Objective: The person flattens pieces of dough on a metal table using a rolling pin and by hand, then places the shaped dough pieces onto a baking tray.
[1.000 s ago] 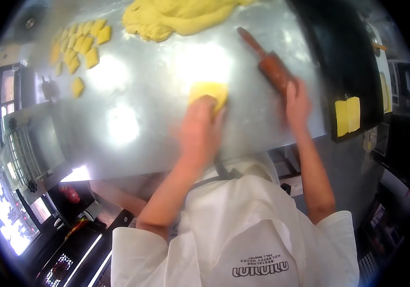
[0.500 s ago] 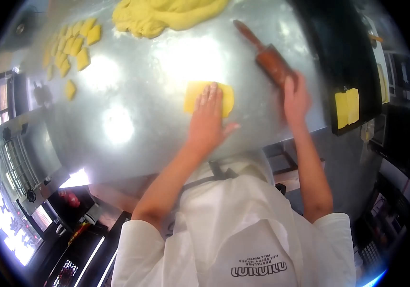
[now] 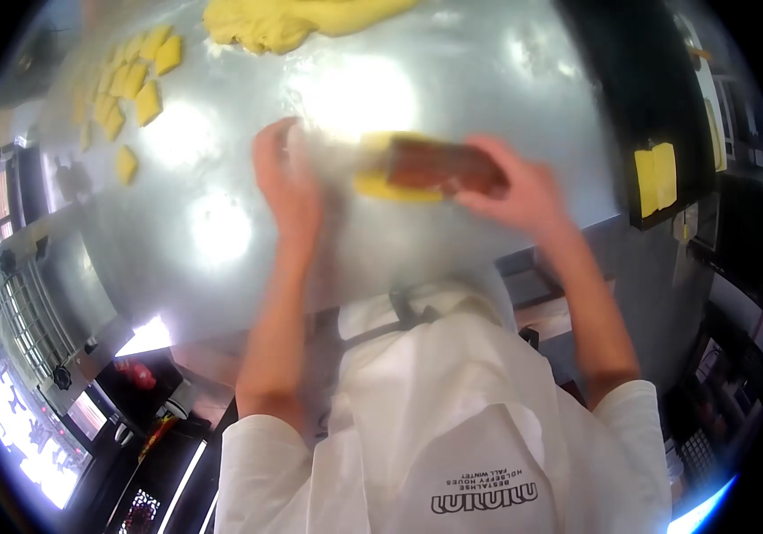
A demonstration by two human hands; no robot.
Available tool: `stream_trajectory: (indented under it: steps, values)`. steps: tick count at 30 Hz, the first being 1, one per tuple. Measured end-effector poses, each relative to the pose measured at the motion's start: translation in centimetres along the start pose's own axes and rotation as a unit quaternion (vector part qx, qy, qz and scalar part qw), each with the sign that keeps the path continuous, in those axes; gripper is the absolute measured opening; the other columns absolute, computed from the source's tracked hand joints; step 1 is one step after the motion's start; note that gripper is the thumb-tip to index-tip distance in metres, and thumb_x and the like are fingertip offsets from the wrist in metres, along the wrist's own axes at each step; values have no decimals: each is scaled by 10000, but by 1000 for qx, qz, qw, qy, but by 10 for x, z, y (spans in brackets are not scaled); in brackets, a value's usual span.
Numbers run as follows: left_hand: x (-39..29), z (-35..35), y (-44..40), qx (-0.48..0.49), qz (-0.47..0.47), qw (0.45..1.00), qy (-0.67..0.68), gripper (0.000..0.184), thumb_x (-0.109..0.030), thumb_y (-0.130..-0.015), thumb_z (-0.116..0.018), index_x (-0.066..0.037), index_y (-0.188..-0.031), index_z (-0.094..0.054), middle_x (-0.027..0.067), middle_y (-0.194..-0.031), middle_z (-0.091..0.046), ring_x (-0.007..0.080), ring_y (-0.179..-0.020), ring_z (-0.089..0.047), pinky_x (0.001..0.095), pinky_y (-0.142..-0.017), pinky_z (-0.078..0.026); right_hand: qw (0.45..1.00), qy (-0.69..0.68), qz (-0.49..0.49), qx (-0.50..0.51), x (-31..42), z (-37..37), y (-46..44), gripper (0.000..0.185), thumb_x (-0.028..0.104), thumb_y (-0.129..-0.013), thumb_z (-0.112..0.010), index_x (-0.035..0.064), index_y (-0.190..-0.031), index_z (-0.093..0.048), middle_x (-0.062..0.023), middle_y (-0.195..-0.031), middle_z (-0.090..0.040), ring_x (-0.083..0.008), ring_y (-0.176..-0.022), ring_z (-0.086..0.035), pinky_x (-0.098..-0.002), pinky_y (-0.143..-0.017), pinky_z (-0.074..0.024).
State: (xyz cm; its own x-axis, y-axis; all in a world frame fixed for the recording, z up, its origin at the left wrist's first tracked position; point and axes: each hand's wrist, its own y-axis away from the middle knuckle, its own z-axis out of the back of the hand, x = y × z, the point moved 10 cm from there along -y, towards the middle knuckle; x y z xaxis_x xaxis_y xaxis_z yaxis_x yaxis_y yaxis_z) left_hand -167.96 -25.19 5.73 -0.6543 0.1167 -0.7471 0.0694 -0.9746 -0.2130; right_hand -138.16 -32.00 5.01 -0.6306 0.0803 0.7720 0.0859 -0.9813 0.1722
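A brown rolling pin (image 3: 435,165), blurred by motion, lies across a flat yellow piece of dough (image 3: 386,189) on the metal table. My right hand (image 3: 515,187) is wrapped round the pin's right end. To the left of the dough, my left hand (image 3: 289,178) is over the table, its fingers curled and smeared by motion; whether it touches the pin's left handle cannot be made out. The dough shows above and below the pin, and its middle is hidden under it.
A large mass of yellow dough (image 3: 283,22) lies at the table's far edge. Several small cut dough pieces (image 3: 148,102) are at the upper left. Two flat yellow sheets (image 3: 656,180) rest in a black tray (image 3: 635,98) on the right.
My left hand has lifted off the dough and moved left. My right hand has brought the rolling pin leftward from the right side, turned it nearly level, and laid it over the dough.
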Motion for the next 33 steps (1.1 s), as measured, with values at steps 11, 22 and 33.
stream_trajectory:
  steps: [11,22,33]
  values:
    - [19,-37,39,79,-74,983,-148,476,-341,-1075,-508,-32,-733,-628,172,-764,-610,407,-742,-566,499,-707,-436,985,146,92,-14,12,-32,6,767,546,-768,-831,154,-1387,-605,-147,-989,-763,-335,-866,-745,-418,-776,-578]
    - [-1,-84,25,167,-21,982,-89,383,-250,-881,-768,16,-1118,-628,203,-990,-656,355,-928,-628,452,-835,-507,922,66,-133,-357,-114,65,40,463,486,-1062,-502,134,-1325,-647,-115,-1030,-751,-315,-994,-717,-384,-903,-527]
    - [-47,-80,44,271,125,953,44,220,-152,-978,-714,31,-1060,-623,116,-905,-669,173,-835,-643,330,-770,-533,915,-29,-215,-341,-125,82,57,456,501,-1039,-554,117,-1249,-685,-119,-982,-751,-308,-930,-718,-376,-859,-532]
